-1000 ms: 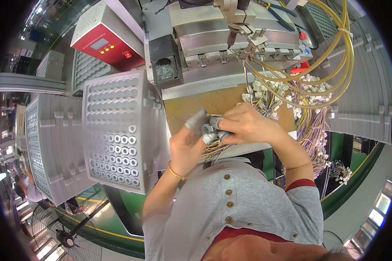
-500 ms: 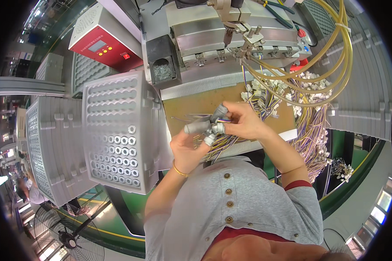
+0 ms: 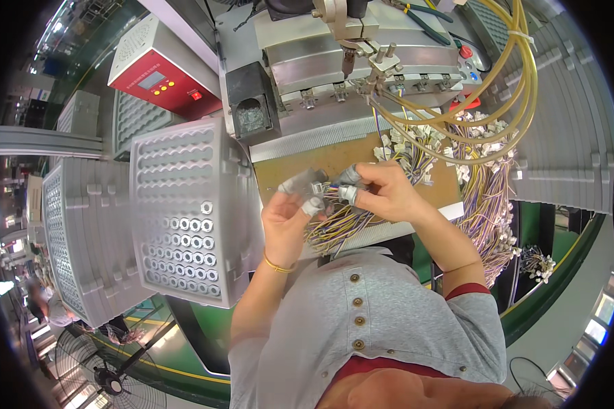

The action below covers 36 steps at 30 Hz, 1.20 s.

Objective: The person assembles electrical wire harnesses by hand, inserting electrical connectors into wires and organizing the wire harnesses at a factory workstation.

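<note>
My left hand (image 3: 286, 217) has grey covers on its fingertips and is closed at the left of the wire bundle. Between its fingers and thumb is a small silvery part (image 3: 318, 189), partly hidden and blurred. My right hand (image 3: 385, 193), also with grey-covered fingertips, pinches thin coloured wires (image 3: 332, 188) that run toward that part. Just below both hands lies a loose bundle of yellow, purple and white wires (image 3: 341, 227) on a brown board (image 3: 300, 163).
Left of me stands a grey tray (image 3: 167, 184) with rows of silvery rings (image 3: 207, 207). Beyond the board is a metal fixture (image 3: 361, 65) with a nozzle (image 3: 348, 63) and looping yellow tubes (image 3: 531, 82). A black box (image 3: 254, 85) and red-and-white control unit (image 3: 167, 78) stand far left. Wires with white connectors (image 3: 488, 170) hang right.
My hands have drawn slightly apart, with the left fingertips moving up and left. Wires now show between them, with the silvery part at the left fingers. The view has shifted slightly.
</note>
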Motion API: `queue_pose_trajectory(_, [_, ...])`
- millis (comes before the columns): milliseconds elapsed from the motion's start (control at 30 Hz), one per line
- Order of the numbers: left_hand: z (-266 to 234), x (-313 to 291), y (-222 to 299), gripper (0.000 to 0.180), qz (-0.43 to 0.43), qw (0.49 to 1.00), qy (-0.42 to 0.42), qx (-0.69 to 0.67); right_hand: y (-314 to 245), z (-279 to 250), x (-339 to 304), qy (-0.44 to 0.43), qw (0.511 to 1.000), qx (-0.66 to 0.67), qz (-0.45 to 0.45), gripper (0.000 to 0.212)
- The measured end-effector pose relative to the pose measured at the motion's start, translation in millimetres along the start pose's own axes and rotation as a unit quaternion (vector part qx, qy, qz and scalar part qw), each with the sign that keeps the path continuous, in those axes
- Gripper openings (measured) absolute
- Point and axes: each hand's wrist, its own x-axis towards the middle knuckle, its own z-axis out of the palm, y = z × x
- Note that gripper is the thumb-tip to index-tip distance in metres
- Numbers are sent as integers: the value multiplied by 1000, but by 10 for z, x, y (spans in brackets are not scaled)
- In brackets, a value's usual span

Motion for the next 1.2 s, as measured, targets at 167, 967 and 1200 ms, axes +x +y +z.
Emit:
queue_pose_trajectory(167, [58, -9, 6, 41, -3, 1000, -18, 22, -20, -3, 5, 52, 999, -7, -6, 9])
queue_pose_trajectory(967, [369, 157, 13, 19, -69, 990, -31, -115, -181, -110, -39, 53, 992, 13, 115, 10])
queue_pose_trajectory(1200, [581, 324, -104, 35, -100, 974, -159, -130, -55, -302, -143, 80, 956, 214, 185, 16])
